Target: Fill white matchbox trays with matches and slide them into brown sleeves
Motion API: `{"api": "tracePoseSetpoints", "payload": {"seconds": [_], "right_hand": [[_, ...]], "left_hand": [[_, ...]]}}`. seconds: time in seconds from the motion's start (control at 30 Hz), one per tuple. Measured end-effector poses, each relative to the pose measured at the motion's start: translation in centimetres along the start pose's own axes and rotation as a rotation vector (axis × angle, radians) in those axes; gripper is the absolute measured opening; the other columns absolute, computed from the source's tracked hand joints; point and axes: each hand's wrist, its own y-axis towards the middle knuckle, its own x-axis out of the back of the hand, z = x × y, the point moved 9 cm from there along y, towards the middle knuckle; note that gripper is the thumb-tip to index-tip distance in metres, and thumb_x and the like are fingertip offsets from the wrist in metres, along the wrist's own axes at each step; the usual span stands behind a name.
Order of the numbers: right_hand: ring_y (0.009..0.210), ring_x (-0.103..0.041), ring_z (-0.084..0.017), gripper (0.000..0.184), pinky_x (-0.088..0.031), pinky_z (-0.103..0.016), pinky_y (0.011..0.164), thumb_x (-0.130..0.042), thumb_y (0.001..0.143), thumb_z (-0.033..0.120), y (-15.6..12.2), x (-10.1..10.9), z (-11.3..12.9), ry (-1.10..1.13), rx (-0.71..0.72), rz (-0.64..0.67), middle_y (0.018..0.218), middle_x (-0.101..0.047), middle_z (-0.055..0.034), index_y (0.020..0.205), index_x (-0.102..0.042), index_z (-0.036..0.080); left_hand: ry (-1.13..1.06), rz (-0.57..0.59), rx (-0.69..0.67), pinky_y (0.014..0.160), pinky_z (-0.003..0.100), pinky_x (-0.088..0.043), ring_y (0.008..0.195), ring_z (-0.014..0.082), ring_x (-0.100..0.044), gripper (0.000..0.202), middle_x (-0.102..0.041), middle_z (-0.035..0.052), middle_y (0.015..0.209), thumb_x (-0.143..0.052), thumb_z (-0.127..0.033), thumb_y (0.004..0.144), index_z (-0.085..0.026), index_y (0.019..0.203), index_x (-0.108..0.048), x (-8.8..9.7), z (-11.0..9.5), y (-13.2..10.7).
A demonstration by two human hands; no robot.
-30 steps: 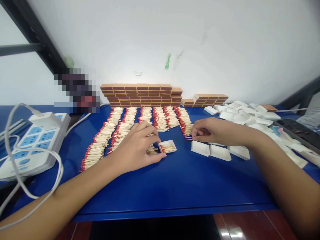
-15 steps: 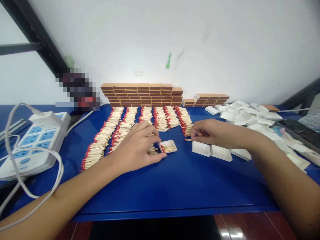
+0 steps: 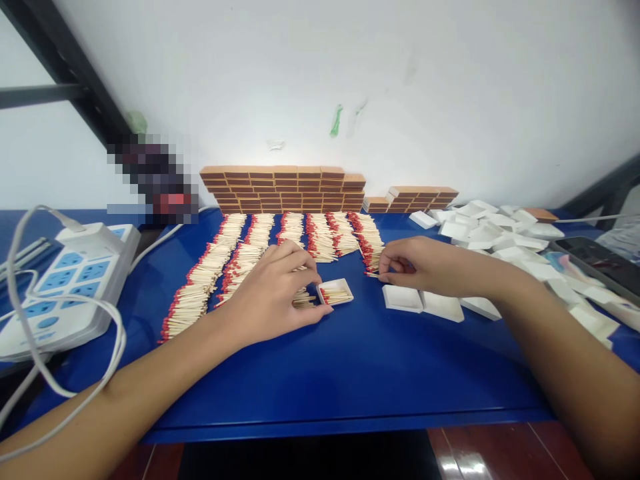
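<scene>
My left hand (image 3: 280,290) is curled around the left end of a small white matchbox tray (image 3: 345,300), thumb at the near side and fingers at the far side. Several red-headed matches lie in that tray. At the near end of the rightmost match row (image 3: 369,241), my right hand (image 3: 407,267) has its fingertips pinched around a matchstick (image 3: 371,274), whose red head points left. More matches lie in rows (image 3: 203,280), partly covered by my left hand. Just below my right hand, white trays (image 3: 401,298) stand side by side on the blue table.
Brown-sided matchboxes (image 3: 285,190) are stacked along the wall, with a shorter stack (image 3: 423,199) to their right. A pile of white trays (image 3: 485,227) spreads over the right side, near a dark phone (image 3: 600,263). A power strip (image 3: 75,287) with looped white cables lies left.
My right hand has shifted slightly left and up, bringing the matchstick closer to the end of the row. My left hand and its tray have stayed in place.
</scene>
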Motion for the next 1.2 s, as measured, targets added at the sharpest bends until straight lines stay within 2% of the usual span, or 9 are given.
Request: {"api": "tracePoseSetpoints", "payload": {"seconds": [0.2,0.43,0.57,0.73,0.87,0.97,1.07,1.2], "right_hand": [[0.066,-0.056,-0.018,0.028,-0.038,-0.031,0.058,-0.064,0.094,0.052,0.3,-0.1,-0.5,-0.018,-0.005,-0.019,0.078,-0.068,-0.0026,0.093,-0.071,0.025],[0.071,-0.061,-0.020,0.029,-0.039,-0.032,0.061,-0.061,0.097,0.050,0.5,-0.4,0.0,0.014,0.024,-0.006,0.085,-0.073,-0.0053,0.090,-0.072,0.024],[0.065,-0.054,-0.018,0.033,-0.036,-0.031,0.058,-0.059,0.100,0.053,0.3,-0.2,0.5,0.015,0.060,-0.039,0.076,-0.067,-0.0024,0.087,-0.068,0.024],[0.066,-0.052,-0.017,0.032,-0.037,-0.030,0.061,-0.056,0.104,0.050,-0.2,0.3,3.7,0.053,0.210,-0.162,0.074,-0.061,-0.0003,0.088,-0.064,0.025],[0.074,-0.058,-0.018,0.022,-0.040,-0.031,0.068,-0.055,0.106,0.039,-0.2,-0.9,7.1,0.048,0.327,-0.232,0.087,-0.067,-0.0037,0.095,-0.065,0.022],[0.077,-0.060,-0.019,0.019,-0.042,-0.031,0.071,-0.056,0.106,0.035,-0.1,-1.6,8.3,0.045,0.364,-0.238,0.090,-0.069,-0.0052,0.100,-0.068,0.021],[0.071,-0.058,-0.018,0.023,-0.041,-0.031,0.068,-0.056,0.105,0.040,-0.5,0.0,7.3,0.054,0.339,-0.310,0.082,-0.067,-0.0038,0.098,-0.070,0.023],[0.067,-0.055,-0.019,0.027,-0.037,-0.033,0.064,-0.057,0.102,0.046,-0.9,3.3,3.3,-0.026,0.201,-0.420,0.076,-0.066,-0.0038,0.094,-0.071,0.025]], "left_hand": [[0.010,-0.008,-0.008,0.097,0.047,-0.052,0.108,0.0276,-0.064,0.027,-0.073,0.0081,0.106,-0.083,-0.044,0.091,-0.019,0.098,-0.077,0.0,0.0,-0.1],[0.008,-0.005,-0.007,0.097,0.047,-0.052,0.108,0.0277,-0.064,0.027,-0.074,0.0084,0.107,-0.083,-0.044,0.091,-0.019,0.098,-0.077,-0.1,0.1,-0.1],[0.006,-0.010,-0.008,0.097,0.047,-0.052,0.108,0.0276,-0.063,0.027,-0.074,0.0085,0.106,-0.083,-0.044,0.091,-0.019,0.099,-0.077,0.0,0.1,-0.1],[0.007,-0.006,-0.006,0.098,0.047,-0.052,0.109,0.0276,-0.063,0.026,-0.073,0.0082,0.106,-0.084,-0.043,0.091,-0.019,0.099,-0.077,-0.1,0.1,-0.1],[-0.004,-0.003,0.001,0.096,0.046,-0.052,0.107,0.0267,-0.063,0.025,-0.073,0.0078,0.106,-0.083,-0.042,0.091,-0.019,0.098,-0.077,-0.1,0.0,-0.1],[-0.004,-0.001,-0.002,0.096,0.046,-0.051,0.107,0.0267,-0.062,0.023,-0.073,0.0077,0.106,-0.083,-0.042,0.091,-0.020,0.096,-0.077,0.0,-0.1,0.0],[0.000,0.010,0.001,0.097,0.047,-0.051,0.109,0.0277,-0.062,0.025,-0.073,0.0077,0.108,-0.084,-0.042,0.091,-0.020,0.098,-0.077,-0.1,0.0,-0.1],[-0.002,0.014,0.004,0.097,0.047,-0.051,0.110,0.0285,-0.062,0.025,-0.074,0.0077,0.107,-0.084,-0.043,0.090,-0.021,0.101,-0.076,-0.1,0.1,-0.1]]}}
